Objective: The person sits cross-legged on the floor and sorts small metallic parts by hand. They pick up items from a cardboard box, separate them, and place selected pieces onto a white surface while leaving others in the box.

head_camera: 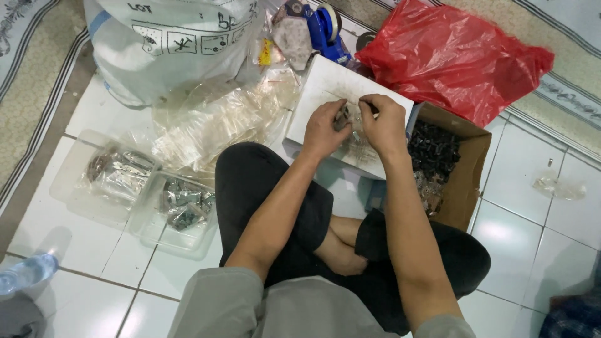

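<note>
I sit cross-legged on a white tiled floor. My left hand [325, 128] and my right hand [383, 122] meet over a white box [325, 87], pinching a small clear plastic bag [354, 128] holding small dark metal parts. Both hands grip the bag's top edge, and the left fingers also hold a dark part against it. To the right stands a brown cardboard box [466, 172] filled with small dark parts [433, 150].
Two clear plastic trays [78, 194] [150, 231] with bagged metal parts lie at the left. A pile of empty clear bags [219, 119], a big white sack [169, 44], a blue tape dispenser [328, 28], a red plastic bag [457, 56] and a water bottle [25, 272] surround me.
</note>
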